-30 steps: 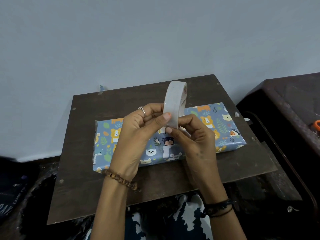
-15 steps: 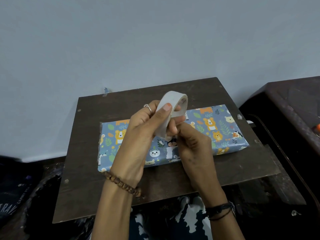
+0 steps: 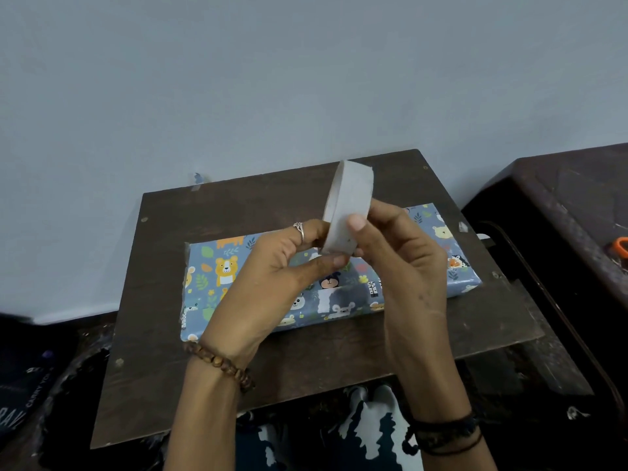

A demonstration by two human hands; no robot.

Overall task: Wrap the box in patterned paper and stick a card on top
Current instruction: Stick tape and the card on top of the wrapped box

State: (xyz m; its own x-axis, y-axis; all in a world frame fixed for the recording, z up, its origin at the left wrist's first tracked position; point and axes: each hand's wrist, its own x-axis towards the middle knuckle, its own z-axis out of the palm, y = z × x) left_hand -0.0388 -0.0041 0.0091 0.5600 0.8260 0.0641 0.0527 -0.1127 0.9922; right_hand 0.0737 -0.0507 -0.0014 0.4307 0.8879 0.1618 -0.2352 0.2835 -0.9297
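- Tape roll [image 3: 348, 207], white, held on edge above the middle of the frame; I see it raised clear of the parcel, with its upper rim up against the grey wall [image 3: 306, 79] behind.
- Left hand [image 3: 272, 277]: my read is that the thumb and fingers pinch the lower left side of the roll; a silver ring [image 3: 299, 229] sits on one finger and a brown bead bracelet [image 3: 221, 363] circles the wrist.
- Right hand [image 3: 404, 263]: thumb pressed on the roll's outer band, fingers curled round behind it, so it grips the roll too; dark cord bands [image 3: 445, 433] sit at the wrist.
- Wrapped box [image 3: 217, 280], centre of frame beneath both hands, lying flat on the dark wooden board [image 3: 163, 334]; blue paper with bears, lions and leaves covers every side I can see.
- Seam of the paper runs along the box's near top face, with a pale tape strip [image 3: 323, 300] across it.
- Card: I cannot pick one out on the box.
- Dark cabinet [image 3: 560, 198], right edge of frame, with an orange item [image 3: 622, 248] on it, too cropped to identify.
- Black-and-white patterned cloth [image 3: 367, 433], bottom centre, below the board.
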